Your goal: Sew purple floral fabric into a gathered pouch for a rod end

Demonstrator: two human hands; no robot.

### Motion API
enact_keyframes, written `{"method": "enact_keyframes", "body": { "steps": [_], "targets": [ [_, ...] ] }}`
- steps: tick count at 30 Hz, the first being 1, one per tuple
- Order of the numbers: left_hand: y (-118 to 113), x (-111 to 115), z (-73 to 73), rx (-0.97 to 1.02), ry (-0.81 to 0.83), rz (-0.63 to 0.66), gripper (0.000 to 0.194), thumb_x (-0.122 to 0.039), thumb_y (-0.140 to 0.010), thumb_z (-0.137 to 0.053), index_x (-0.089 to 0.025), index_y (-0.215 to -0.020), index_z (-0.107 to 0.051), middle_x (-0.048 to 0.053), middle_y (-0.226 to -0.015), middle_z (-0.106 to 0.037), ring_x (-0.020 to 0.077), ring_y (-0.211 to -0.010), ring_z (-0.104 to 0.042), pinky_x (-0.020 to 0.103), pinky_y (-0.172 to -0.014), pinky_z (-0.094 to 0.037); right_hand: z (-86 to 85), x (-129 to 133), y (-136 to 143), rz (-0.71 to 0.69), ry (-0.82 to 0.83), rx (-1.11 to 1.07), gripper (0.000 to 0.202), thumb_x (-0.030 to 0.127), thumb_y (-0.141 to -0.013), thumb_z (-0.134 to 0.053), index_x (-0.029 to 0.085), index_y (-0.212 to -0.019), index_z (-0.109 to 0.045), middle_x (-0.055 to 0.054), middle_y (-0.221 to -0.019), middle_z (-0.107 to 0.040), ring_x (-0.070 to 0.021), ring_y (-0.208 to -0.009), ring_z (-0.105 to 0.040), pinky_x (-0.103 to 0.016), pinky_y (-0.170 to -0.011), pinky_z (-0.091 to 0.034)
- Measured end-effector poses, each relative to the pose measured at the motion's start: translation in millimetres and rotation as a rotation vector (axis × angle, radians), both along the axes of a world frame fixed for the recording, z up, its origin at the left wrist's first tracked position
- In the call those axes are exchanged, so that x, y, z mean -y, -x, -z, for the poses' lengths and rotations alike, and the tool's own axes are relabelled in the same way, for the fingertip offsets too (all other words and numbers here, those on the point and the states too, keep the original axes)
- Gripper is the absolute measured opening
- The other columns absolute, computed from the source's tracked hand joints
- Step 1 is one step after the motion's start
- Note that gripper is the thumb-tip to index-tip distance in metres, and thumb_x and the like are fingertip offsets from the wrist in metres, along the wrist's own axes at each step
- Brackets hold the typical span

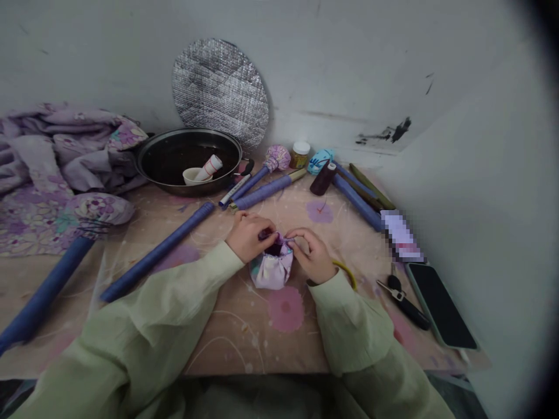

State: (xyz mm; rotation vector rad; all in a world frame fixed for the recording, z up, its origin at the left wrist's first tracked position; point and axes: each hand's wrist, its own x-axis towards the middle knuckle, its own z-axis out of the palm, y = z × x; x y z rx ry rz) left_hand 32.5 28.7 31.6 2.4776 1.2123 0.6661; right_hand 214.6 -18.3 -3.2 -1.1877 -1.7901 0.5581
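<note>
A small lilac floral cloth bundle (273, 273) sits at the middle of the table, its gathered mouth facing up with a dark hollow showing. My left hand (252, 235) pinches the far left of its rim, fingers curled over the edge. On the opposite side, my right hand (313, 255) grips the rim between thumb and forefinger. Just beyond my right wrist lies a yellow ring-shaped thing (348, 272), partly hidden by the sleeve. A blue-wrapped rod (161, 253) rests left of my left hand. What fills the bundle cannot be made out.
Left stand a cloth-headed blue stick (48, 291) and heaped floral fabric (35, 203). Behind are a black pan (152, 181), a silver round mat (220, 87), a marker (236, 191), a jar (300, 157) and a dark thread cone (322, 179). Snips (408, 305) and a phone (443, 305) lie right.
</note>
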Motion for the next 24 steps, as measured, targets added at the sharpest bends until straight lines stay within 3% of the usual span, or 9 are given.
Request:
{"method": "enact_keyframes", "body": {
  "steps": [8, 17, 24],
  "targets": [
    [-2.3, 4.4, 5.6, 0.031, -0.069, 0.036, 0.014, -0.028, -0.081, -0.053, -0.018, -0.078, -0.062, 0.001, -0.076, -0.068, 0.019, -0.079, -0.058, 0.039, -0.079, -0.028, -0.7, 1.3, 3.2, -0.042, -0.014, -0.031, 0.007, 0.021, -0.081, -0.053, 0.022, -0.087, -0.057, -0.005, -0.087, -0.064, -0.0193, -0.087, -0.059, -0.038, -0.082, -0.045],
    [-0.9, 0.7, 1.7, 0.083, 0.016, 0.101, 0.009, -0.02, -0.073, -0.057, -0.02, -0.079, -0.064, 0.0, -0.08, -0.069, 0.0201, -0.084, -0.06, 0.041, -0.081, -0.027, -1.5, 0.7, 2.8, -0.022, -0.002, -0.103, 0.006, 0.024, -0.083, -0.052, 0.022, -0.084, -0.058, -0.004, -0.083, -0.063, -0.0182, -0.083, -0.06, -0.036, -0.078, -0.047],
    [-1.1, 1.9, 4.8, 0.077, -0.002, -0.015, 0.011, -0.02, -0.073, -0.059, -0.02, -0.082, -0.064, 0.001, -0.082, -0.069, 0.0199, -0.083, -0.06, 0.041, -0.082, -0.029, -4.6, 2.1, 4.7, -0.103, -0.034, -0.111, 0.007, 0.021, -0.082, -0.053, 0.022, -0.086, -0.059, -0.006, -0.089, -0.065, -0.019, -0.09, -0.06, -0.039, -0.085, -0.045]
  ]
}}
